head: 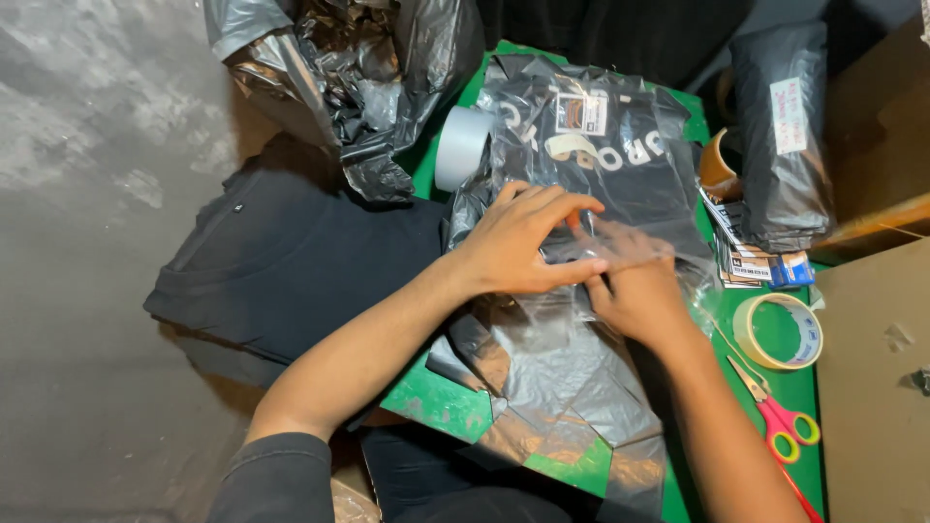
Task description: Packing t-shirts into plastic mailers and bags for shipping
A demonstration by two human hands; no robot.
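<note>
- Left hand (523, 242) lies flat, fingers stretched and close together, pressing down on the clear plastic sleeve (620, 194) holding a folded black garment with pale lettering.
- Right hand (635, 286) sits just beside it, touching it at the fingertips; its fingers are curled under a film of clear plastic, and whether they pinch that film cannot be told.
- The sleeved garment rests mid-table, on top of flat grey plastic mailer bags (572, 387) that spill toward the near edge.
- Under all of it, the green table (436, 402) shows in patches.
- Left of the hands, a stack of dark folded shirts (291, 261) hangs over the table's side.
- Up top, a crumpled black plastic bag (358, 77), with a white tape roll (461, 145) just beside it.
- Out right: a sealed grey parcel (780, 136) with a label, a brown tape roll (717, 160), a stack of small cards (751, 261), a clear tape roll (778, 331), and red-handled scissors (775, 412).
</note>
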